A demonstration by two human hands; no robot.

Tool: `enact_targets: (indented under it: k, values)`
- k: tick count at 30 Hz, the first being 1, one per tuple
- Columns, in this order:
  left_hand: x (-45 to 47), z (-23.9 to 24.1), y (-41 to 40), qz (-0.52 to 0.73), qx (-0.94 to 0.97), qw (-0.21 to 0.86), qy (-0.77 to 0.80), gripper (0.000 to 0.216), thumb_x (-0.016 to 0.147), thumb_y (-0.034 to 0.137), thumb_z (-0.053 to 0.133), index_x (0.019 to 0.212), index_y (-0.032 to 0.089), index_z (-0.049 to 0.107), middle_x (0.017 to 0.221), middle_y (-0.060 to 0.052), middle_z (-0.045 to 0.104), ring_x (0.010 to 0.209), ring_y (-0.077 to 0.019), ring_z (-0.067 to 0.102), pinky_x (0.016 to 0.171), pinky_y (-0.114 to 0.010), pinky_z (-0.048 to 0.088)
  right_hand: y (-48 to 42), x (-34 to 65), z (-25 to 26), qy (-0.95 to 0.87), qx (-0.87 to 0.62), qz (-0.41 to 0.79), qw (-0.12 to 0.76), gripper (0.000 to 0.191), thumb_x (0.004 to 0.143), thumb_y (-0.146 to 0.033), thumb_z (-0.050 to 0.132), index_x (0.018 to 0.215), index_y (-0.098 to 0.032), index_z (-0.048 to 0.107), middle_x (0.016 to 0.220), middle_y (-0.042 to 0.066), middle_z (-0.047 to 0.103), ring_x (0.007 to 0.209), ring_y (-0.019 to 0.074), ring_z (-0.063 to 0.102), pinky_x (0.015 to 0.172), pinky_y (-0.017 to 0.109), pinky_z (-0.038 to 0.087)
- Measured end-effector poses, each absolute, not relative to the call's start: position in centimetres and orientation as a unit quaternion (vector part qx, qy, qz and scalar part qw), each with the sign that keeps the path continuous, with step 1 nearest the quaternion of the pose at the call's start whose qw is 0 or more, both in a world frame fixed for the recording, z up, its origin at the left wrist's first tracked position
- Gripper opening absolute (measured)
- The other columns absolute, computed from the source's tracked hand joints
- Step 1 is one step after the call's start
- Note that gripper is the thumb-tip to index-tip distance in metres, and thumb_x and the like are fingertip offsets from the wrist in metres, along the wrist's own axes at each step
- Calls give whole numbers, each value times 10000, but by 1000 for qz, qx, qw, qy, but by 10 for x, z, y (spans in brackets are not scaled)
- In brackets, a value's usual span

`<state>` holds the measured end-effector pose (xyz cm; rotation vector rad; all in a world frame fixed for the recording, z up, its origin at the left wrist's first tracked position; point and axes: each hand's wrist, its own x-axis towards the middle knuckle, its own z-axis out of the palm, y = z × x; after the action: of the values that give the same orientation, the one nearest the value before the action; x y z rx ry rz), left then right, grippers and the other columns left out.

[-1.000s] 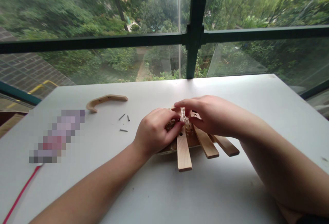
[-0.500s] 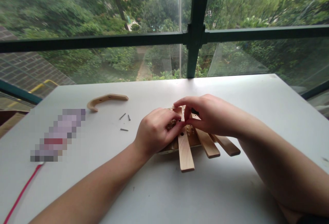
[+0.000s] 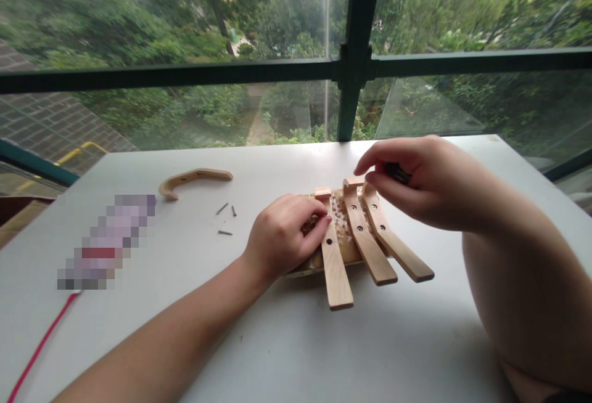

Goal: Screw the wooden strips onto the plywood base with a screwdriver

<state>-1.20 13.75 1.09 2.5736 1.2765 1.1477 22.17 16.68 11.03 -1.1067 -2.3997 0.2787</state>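
My left hand [image 3: 289, 230] is closed in a pinch at the upper part of the left wooden hook [image 3: 338, 283]. Whatever is between its fingertips is too small to name; a dark hole shows lower on that hook. A middle wooden hook [image 3: 374, 260] and a right wooden hook [image 3: 407, 260] lie alongside, each with two screw heads showing. All three rest across a brown, rough-topped board [image 3: 342, 240], their straight ends jutting toward me. Raised above the board's right side, my right hand [image 3: 416, 181] curls around a dark object [image 3: 398, 172], mostly hidden in the palm.
Farther left on the white table [image 3: 259, 354] lies a loose curved wooden hook [image 3: 197, 175]. Near it are three screws [image 3: 224, 232]. A blurred-out flat item [image 3: 108, 240] with a red cord [image 3: 41, 341] is at the left. Windows [image 3: 208, 107] stand behind the table.
My right hand has lifted off the left hook and moved right and up, uncovering the upper ends of the hooks. The left hand keeps its pinch in place.
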Motion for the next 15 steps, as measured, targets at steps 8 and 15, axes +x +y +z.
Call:
enact_targets:
  k: [8, 15]
  values:
    - [-11, 11, 138, 369, 829, 22, 421, 23, 856, 203, 624, 871, 187, 629, 838, -24, 678, 791, -173, 592, 783, -325, 474, 158, 224, 113, -878, -331, 133, 320, 407, 756, 14, 489, 1083, -217, 556, 903, 9, 622, 770, 135, 573, 652, 267, 469]
    - [-11, 12, 137, 365, 829, 19, 423, 22, 857, 204, 617, 870, 191, 628, 856, -23, 687, 803, -176, 597, 795, -330, 476, 158, 203, 101, -848, -239, 278, 382, 274, 856, -79, 587, 1114, -170, 577, 1036, 37, 681, 955, 160, 663, 838, 310, 592]
